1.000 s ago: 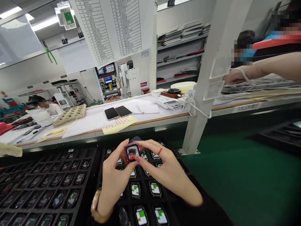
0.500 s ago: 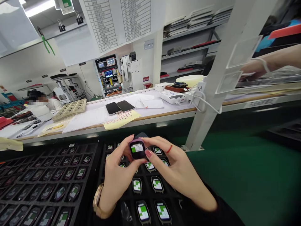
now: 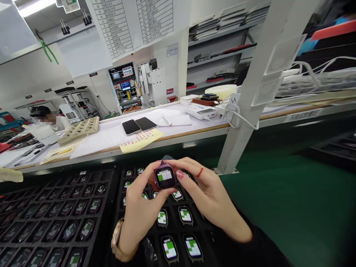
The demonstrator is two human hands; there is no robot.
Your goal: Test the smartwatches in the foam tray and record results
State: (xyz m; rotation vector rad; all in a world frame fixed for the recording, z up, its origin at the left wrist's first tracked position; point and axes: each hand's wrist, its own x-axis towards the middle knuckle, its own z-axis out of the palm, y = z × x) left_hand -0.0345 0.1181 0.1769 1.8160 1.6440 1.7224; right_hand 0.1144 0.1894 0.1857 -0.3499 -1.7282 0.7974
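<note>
A smartwatch case (image 3: 165, 177) with a purple frame and a lit screen of white and green blocks is held up between my two hands. My left hand (image 3: 141, 204) grips its left side and lower edge with fingers and thumb. On the other side, my right hand (image 3: 208, 198) has its fingers at the top right edge, while the thumb is raised slightly off the right side. Below lies a black foam tray (image 3: 175, 233) holding several watch cases, among them a silver-framed watch (image 3: 169, 248) with a lit screen.
To the left, another black tray (image 3: 107, 218) holds several purple-framed watches. Two phones (image 3: 130, 127) and a yellow sheet (image 3: 143, 141) lie on the shelf beyond. A white post (image 3: 241, 122) rises at the right. Someone sits far left (image 3: 46, 120).
My right thumb has drawn back a little from the watch's side. The view has shifted slightly, and a co-worker's arm at the right has left the picture.
</note>
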